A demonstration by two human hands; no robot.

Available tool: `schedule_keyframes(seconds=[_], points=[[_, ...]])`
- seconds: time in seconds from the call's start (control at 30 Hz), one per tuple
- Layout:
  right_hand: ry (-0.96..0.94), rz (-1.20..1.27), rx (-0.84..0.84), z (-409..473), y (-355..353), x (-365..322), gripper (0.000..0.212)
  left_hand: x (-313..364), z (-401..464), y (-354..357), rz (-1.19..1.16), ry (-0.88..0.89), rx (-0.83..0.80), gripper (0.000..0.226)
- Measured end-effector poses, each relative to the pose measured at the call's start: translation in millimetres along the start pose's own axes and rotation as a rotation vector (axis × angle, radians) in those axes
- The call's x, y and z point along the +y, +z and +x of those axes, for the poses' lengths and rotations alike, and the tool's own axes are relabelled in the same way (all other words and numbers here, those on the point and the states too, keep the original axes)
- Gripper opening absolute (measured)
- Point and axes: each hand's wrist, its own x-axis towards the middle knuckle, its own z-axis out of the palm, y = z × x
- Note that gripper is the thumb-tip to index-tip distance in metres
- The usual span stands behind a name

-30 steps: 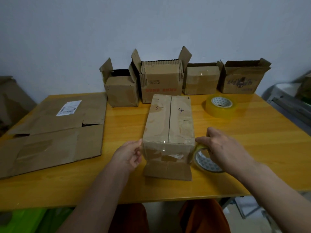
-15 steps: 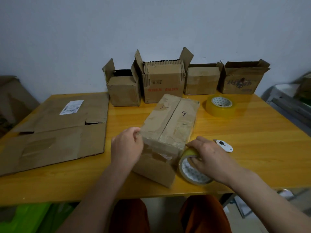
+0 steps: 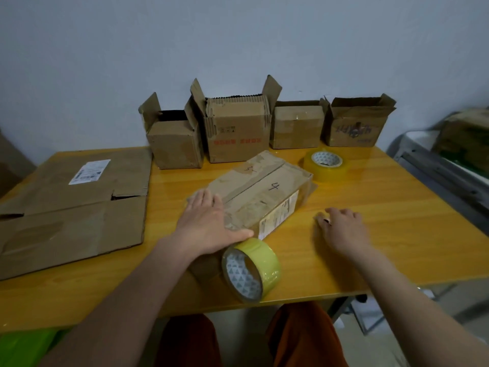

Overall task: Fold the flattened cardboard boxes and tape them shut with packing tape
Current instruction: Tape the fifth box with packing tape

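From the head view, the brown cardboard box marked "4" lies turned at an angle near the middle of the yellow wooden surface. The left hand rests flat on its near end, with the fingers straight and spread, pressing the box down. The roll of yellowish packing tape stands on its edge just beside this hand, at the near corner of the box; whether a strip joins it to the box I cannot tell. The right hand is on the surface, apart from the box, with fingers curled over something small which I cannot make out.

I judge the step to be taping the near end, and next the tape probably must be cut and pressed smooth.

A second roll of tape lies flat behind the box. Flattened cardboard sheets lie at the left. Four open cardboard boxes stand in a row against the pale wall.
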Motion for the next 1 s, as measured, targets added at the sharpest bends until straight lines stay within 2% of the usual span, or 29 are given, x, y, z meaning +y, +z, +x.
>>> schedule_keyframes(seconds=[0.07, 0.17, 0.33, 0.43, 0.57, 0.73, 0.8, 0.87, 0.93, 1.0], points=[[-0.028, -0.061, -0.004, 4.5, 9.2, 10.9, 0.037, -0.6, 5.8, -5.8, 0.019, 0.028, -0.026, 0.116], [-0.100, 0.126, 0.039, 2.2, 5.4, 16.0, 0.031, -3.2, 15.2, -12.0, 0.075, 0.104, -0.070, 0.104], [-0.242, 0.509, -0.198, -18.3, -26.8, 16.8, 0.024, -4.6, 21.7, -18.2, 0.134, 0.242, -0.132, 0.087], [-0.365, 0.856, -0.344, -32.6, -56.7, 6.4, 0.022, -10.3, 21.2, -25.1, 0.120, 0.295, -0.163, 0.084], [-0.498, 1.013, -0.306, -42.3, -78.0, -24.3, 0.019, -24.3, 13.3, -31.7, 0.076, 0.387, -0.213, 0.080], [-0.472, 1.004, -0.200, -38.1, -56.2, -68.5, 0.017, -31.4, 24.4, -32.7, 0.007, 0.433, -0.221, 0.076], [-0.430, 0.925, -0.101, -32.2, -45.7, -80.8, 0.013, -25.7, 30.7, -34.7, -0.067, 0.390, -0.161, 0.075], [-0.361, 0.886, -0.015, -25.8, -39.5, -90.1, 0.009, -19.5, 34.0, -32.1, -0.226, 0.301, 0.001, 0.077], [-0.315, 0.925, -0.011, -22.4, -37.3, -99.3, 0.007, -17.4, 35.8, -23.9, -0.377, 0.240, 0.162, 0.086], [-0.356, 0.971, -0.074, -24.1, -37.1, -112.5, 0.009, -20.6, 34.0, -15.2, -0.580, 0.171, 0.240, 0.098]])
